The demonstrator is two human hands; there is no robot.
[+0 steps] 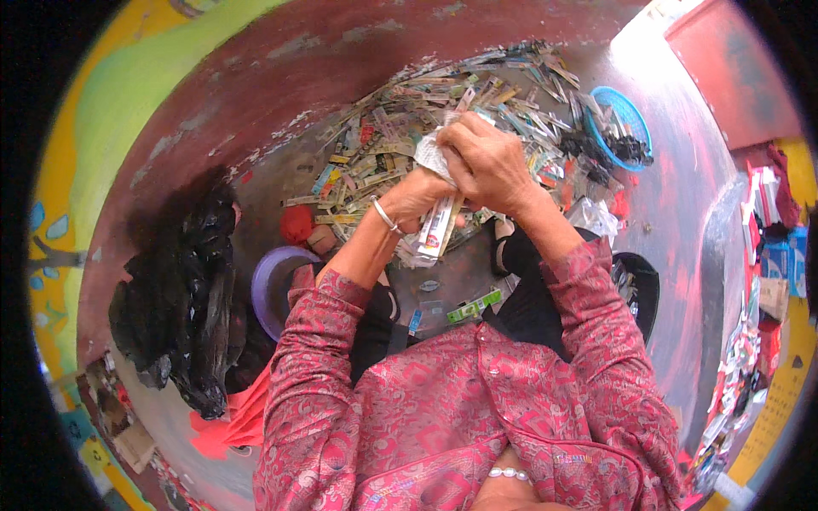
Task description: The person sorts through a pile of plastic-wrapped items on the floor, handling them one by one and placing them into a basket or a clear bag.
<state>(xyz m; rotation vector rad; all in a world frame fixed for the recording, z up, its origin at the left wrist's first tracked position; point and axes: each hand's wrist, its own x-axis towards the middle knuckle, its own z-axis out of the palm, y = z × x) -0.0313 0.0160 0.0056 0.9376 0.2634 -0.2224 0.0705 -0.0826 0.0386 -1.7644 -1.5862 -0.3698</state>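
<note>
My left hand, with a bangle at the wrist, is closed around a narrow bundle of flat packaging strips. The strips' white and red lower ends stick out below the palm. Over it, my right hand is clenched at the top of the bundle, fingers bent around a crumpled white sheet. The two hands touch, so the middle of the bundle is hidden. Just beyond them spreads a big heap of similar long, thin packaging strips on the floor.
A blue basket lies tipped at the right of the heap, with dark packets in it. Black plastic bags and a purple-rimmed tub are at my left. A black container sits by my right leg. Green packets lie between my legs.
</note>
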